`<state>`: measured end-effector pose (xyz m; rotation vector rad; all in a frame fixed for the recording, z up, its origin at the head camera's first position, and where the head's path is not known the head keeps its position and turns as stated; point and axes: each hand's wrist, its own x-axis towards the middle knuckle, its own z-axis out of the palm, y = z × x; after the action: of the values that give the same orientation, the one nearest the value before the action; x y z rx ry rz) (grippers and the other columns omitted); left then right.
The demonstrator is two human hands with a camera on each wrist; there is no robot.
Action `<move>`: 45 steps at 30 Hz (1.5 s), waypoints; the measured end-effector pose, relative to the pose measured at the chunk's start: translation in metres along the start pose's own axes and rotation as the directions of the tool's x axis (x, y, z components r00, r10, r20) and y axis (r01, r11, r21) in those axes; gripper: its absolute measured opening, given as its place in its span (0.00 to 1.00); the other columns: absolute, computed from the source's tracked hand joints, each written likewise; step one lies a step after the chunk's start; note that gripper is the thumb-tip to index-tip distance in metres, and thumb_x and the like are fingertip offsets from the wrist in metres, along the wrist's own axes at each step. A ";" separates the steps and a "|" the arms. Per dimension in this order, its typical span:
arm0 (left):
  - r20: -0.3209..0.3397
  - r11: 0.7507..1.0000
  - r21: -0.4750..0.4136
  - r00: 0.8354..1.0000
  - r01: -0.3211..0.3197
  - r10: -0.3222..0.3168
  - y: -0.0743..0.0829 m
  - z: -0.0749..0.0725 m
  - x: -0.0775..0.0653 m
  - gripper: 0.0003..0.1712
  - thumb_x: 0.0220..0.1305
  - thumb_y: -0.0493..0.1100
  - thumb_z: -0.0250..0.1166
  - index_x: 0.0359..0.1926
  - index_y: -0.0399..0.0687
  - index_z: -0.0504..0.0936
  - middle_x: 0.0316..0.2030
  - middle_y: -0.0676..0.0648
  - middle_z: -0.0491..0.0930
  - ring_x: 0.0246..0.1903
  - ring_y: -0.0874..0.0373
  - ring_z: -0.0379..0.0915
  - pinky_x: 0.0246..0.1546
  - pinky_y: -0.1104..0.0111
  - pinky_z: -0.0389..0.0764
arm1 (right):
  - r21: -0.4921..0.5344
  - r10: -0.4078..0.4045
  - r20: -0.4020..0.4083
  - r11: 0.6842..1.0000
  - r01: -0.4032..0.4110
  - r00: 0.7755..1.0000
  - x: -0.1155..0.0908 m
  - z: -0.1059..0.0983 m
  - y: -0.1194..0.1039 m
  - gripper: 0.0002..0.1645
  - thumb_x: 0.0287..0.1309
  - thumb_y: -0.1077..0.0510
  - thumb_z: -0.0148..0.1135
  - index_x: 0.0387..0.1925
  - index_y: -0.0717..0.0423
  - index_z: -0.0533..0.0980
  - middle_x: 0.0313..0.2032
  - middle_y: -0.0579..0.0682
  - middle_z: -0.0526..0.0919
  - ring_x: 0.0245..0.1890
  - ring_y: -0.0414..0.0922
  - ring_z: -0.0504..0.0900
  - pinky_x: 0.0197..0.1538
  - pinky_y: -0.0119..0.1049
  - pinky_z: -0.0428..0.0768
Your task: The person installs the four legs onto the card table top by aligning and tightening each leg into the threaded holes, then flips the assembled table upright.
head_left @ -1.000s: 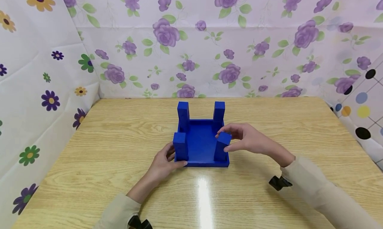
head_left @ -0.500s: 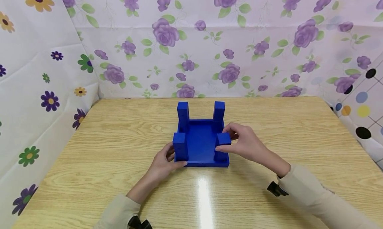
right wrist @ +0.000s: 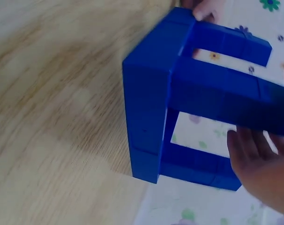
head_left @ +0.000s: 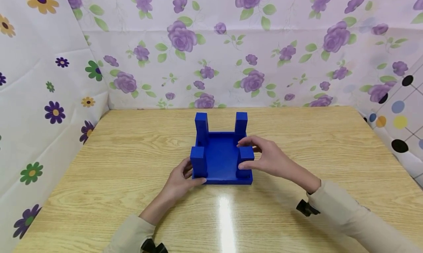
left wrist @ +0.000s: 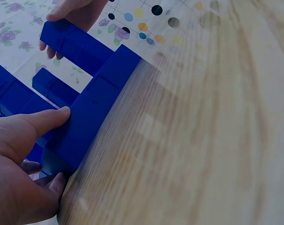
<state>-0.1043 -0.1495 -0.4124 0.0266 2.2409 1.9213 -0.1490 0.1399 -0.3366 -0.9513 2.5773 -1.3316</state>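
Observation:
A blue square base (head_left: pixel 221 159) with a low rim lies on the table, a blue post standing at each corner like an upturned small table. My left hand (head_left: pixel 180 181) grips its near left corner, thumb on the front rim and fingers curled round the side; the left wrist view shows this thumb (left wrist: pixel 53 119) pressed flat on the wall. At the near right corner my right hand (head_left: pixel 274 159) holds the upright post (head_left: pixel 246 154) near its top, thumb in front. Its fingers (right wrist: pixel 247 145) lie along the far side in the right wrist view, partly hidden by the post.
The wood-grain table (head_left: pixel 132 154) spreads round the base on all sides. A flowered cloth (head_left: pixel 148 43) hangs at its back edge, with other patterned sheets at left and right. Two more posts rise at the back corners, the back right one (head_left: pixel 241 122) close to my right fingers.
The near right post has gone from tilted to upright. My right thumb has slid left across its front, and the right fingers have shifted slightly. The left hand and base stay put.

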 end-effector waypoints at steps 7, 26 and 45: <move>-0.004 1.000 -0.001 1.000 0.000 0.000 0.000 0.000 -0.001 0.45 0.53 0.33 0.73 0.70 0.42 0.62 0.62 0.36 0.68 0.64 0.41 0.62 0.61 0.54 0.69 | 0.311 -0.013 0.281 0.947 -0.079 0.959 0.006 -0.018 0.020 0.32 0.58 0.61 0.67 0.64 0.49 0.71 0.62 0.47 0.73 0.56 0.43 0.72 0.60 0.43 0.70; -0.007 1.000 -0.005 1.000 -0.003 0.003 0.000 0.000 -0.001 0.46 0.53 0.33 0.73 0.71 0.41 0.61 0.63 0.36 0.67 0.64 0.40 0.62 0.61 0.53 0.69 | 0.387 0.010 0.301 0.912 -0.132 0.953 0.009 -0.021 0.026 0.28 0.56 0.64 0.69 0.60 0.61 0.75 0.54 0.54 0.80 0.26 0.45 0.64 0.31 0.33 0.67; -0.007 1.000 -0.015 1.000 -0.016 0.016 -0.001 0.000 -0.001 0.45 0.53 0.32 0.73 0.70 0.42 0.62 0.62 0.37 0.69 0.63 0.40 0.63 0.59 0.54 0.71 | 0.242 0.101 0.073 0.963 -0.115 0.992 -0.006 -0.005 0.013 0.25 0.55 0.59 0.71 0.55 0.60 0.78 0.47 0.53 0.84 0.44 0.45 0.84 0.44 0.38 0.83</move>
<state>-0.1031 -0.1499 -0.4128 0.0360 2.2377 1.9494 -0.1523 0.1521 -0.3445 -0.7835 2.3135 -1.5219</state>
